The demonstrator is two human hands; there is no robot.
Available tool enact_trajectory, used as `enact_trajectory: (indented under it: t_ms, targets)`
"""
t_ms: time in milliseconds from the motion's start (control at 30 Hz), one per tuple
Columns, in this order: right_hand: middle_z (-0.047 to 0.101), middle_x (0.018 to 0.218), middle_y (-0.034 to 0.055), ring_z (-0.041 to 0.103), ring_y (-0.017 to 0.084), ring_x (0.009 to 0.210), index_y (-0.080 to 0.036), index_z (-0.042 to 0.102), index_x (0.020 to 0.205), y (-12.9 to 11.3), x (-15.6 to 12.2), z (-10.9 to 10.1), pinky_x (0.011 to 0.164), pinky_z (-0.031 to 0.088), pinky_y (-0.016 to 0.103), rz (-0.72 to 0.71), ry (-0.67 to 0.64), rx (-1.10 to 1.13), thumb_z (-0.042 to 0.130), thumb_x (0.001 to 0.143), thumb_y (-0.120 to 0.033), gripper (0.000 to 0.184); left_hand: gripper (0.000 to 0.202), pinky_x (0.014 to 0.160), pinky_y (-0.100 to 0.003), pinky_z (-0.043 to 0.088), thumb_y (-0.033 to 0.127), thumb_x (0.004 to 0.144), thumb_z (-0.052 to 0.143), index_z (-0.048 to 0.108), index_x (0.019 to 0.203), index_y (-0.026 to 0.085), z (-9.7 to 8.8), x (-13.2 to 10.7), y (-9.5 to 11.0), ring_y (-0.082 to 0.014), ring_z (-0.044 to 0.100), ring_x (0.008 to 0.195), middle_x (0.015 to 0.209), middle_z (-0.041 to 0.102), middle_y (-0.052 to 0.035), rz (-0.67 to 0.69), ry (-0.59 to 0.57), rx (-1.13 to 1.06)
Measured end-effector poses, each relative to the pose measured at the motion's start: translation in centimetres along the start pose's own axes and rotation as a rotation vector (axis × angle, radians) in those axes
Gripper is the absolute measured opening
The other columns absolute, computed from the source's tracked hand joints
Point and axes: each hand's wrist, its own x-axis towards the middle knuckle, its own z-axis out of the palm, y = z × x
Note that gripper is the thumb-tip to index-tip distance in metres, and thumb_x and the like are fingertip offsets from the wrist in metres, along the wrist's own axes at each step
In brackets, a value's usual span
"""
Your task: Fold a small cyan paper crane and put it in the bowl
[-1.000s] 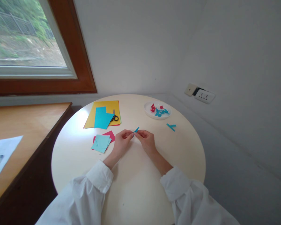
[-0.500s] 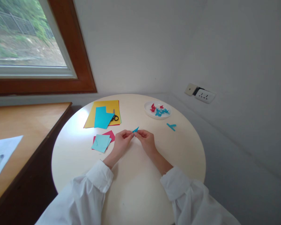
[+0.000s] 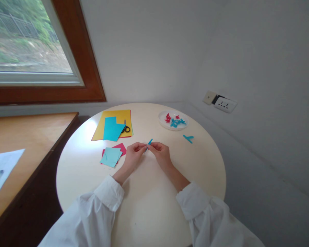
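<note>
Between my fingertips is a small folded piece of blue paper (image 3: 150, 141), its narrow end pointing up and to the right. My left hand (image 3: 134, 153) pinches it from the left, and my right hand (image 3: 160, 153) pinches it from the right. Both hands are closed, and the fingers cover most of the paper. Left of my left hand lie light blue paper squares (image 3: 111, 156) over pink paper (image 3: 121, 148). To the right, two crossed blue paper strips (image 3: 188, 138) lie on the round table (image 3: 149, 206).
A white dish (image 3: 167, 127) at the back right holds small folded red pieces (image 3: 168, 118) and blue pieces (image 3: 177, 122). Yellow sheets (image 3: 99, 127) at the back left carry blue paper (image 3: 110, 128) and black-handled scissors (image 3: 127, 129). A wooden desk (image 3: 48, 133) stands left; a wall rises right.
The blue paper has turned slightly between my fingers and now looks narrower, with a bit showing below the fingertips. Both hands stay in nearly the same place.
</note>
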Motion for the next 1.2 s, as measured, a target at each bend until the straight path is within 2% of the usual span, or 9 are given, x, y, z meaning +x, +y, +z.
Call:
enact_trajectory:
  t_ms: [200, 367, 633, 833, 1033, 1200]
  targets:
    - [0.067, 0.064, 0.0015, 0.059, 0.015, 0.061, -0.017, 0.066, 0.062, 0.41, -0.03, 0.06, 0.063, 0.046, 0.028, -0.019, -0.014, -0.007, 0.071, 0.058, -0.028, 0.013, 0.012, 0.062, -0.026, 0.042, 0.026, 0.063, 0.067, 0.064, 0.064, 0.015, 0.13, -0.03, 0.21, -0.0136, 0.056, 0.063, 0.065, 0.064, -0.0021, -0.011, 0.012, -0.042]
    - [0.068, 0.064, 0.0016, 0.061, 0.015, 0.062, -0.017, 0.066, 0.063, 0.53, -0.06, 0.38, 0.065, 0.048, 0.029, 0.019, -0.022, 0.069, 0.071, 0.056, -0.028, 0.014, 0.008, 0.06, -0.025, 0.04, 0.022, 0.064, 0.065, 0.061, 0.063, 0.015, 0.31, -0.01, 0.16, -0.0122, 0.054, 0.06, 0.061, 0.061, 0.0001, 0.018, 0.057, -0.016]
    - [0.068, 0.065, 0.0014, 0.06, 0.014, 0.063, -0.017, 0.067, 0.065, 0.8, -0.09, 0.56, 0.065, 0.047, 0.028, 0.003, -0.013, 0.085, 0.069, 0.058, -0.026, 0.012, 0.011, 0.06, -0.024, 0.04, 0.023, 0.064, 0.066, 0.058, 0.066, 0.015, 0.52, -0.15, 0.09, -0.0118, 0.053, 0.062, 0.063, 0.059, 0.0007, 0.033, 0.086, -0.015]
    - [0.068, 0.065, 0.0016, 0.06, 0.015, 0.063, -0.018, 0.067, 0.065, 0.66, -0.12, 0.68, 0.062, 0.047, 0.027, -0.033, -0.009, 0.041, 0.066, 0.06, -0.026, 0.01, 0.021, 0.071, -0.028, 0.045, 0.023, 0.062, 0.068, 0.06, 0.08, 0.015, 0.64, -0.01, -0.27, -0.0147, 0.06, 0.072, 0.075, 0.065, -0.0032, -0.039, 0.067, -0.136]
    - [0.068, 0.066, 0.0022, 0.062, 0.015, 0.064, -0.018, 0.065, 0.065, 0.61, -0.26, 0.84, 0.064, 0.05, 0.028, -0.014, -0.025, 0.052, 0.069, 0.059, -0.028, 0.013, 0.016, 0.072, -0.029, 0.046, 0.023, 0.064, 0.066, 0.062, 0.076, 0.015, 0.69, -0.14, -0.14, -0.0155, 0.06, 0.074, 0.075, 0.066, -0.0037, -0.037, 0.081, -0.123]
    - [0.07, 0.071, 0.0032, 0.064, 0.016, 0.068, -0.017, 0.065, 0.069, 0.59, -0.4, 0.96, 0.069, 0.051, 0.03, 0.038, -0.046, 0.119, 0.074, 0.054, -0.028, 0.02, 0.018, 0.073, -0.029, 0.046, 0.023, 0.063, 0.066, 0.061, 0.078, 0.015, 0.71, -0.05, -0.7, -0.0143, 0.06, 0.074, 0.076, 0.065, -0.0027, -0.07, 0.081, -0.21]
